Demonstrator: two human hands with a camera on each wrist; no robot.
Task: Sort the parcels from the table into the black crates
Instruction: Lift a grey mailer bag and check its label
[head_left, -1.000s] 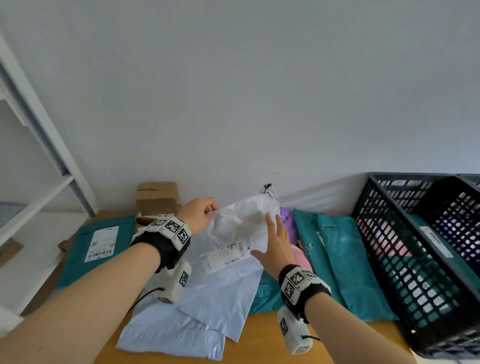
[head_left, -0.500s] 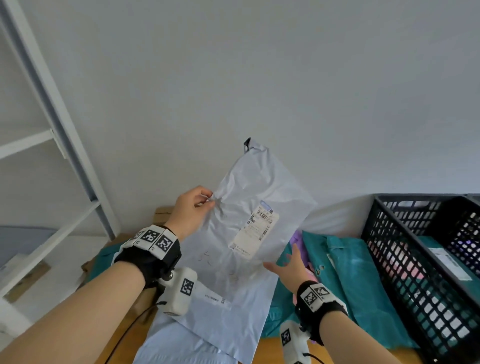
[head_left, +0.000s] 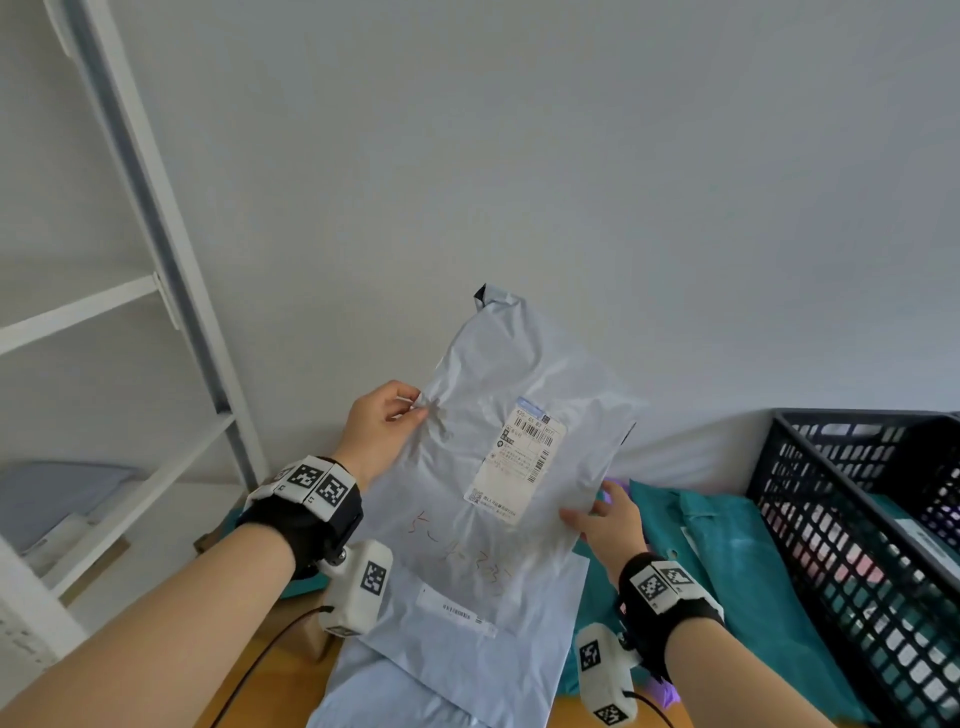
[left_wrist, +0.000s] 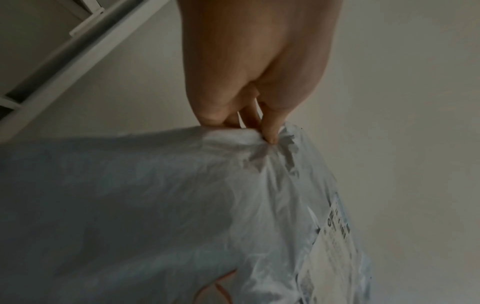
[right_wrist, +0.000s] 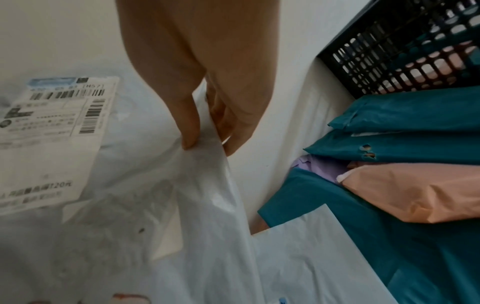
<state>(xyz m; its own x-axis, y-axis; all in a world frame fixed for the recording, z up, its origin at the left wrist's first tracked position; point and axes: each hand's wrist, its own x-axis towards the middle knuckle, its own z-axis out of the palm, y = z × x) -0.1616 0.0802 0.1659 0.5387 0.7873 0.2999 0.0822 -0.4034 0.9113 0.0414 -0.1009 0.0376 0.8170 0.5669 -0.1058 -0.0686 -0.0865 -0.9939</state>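
A large pale grey parcel bag with a white shipping label hangs upright in front of me above the table. My left hand pinches its upper left edge, thumb and fingers bunching the plastic. My right hand pinches its right edge between thumb and fingers. The black crate stands at the right and holds teal and pink parcels. Teal parcels lie on the table next to the crate.
A second pale grey parcel lies flat under the held one. Teal, peach and purple parcels lie between my right hand and the crate. A white shelf frame stands at the left. The wall is close behind.
The grey parcel has been lifted off the table and stood upright, its label now facing me. My right hand went from lying flat on it to pinching its right edge.
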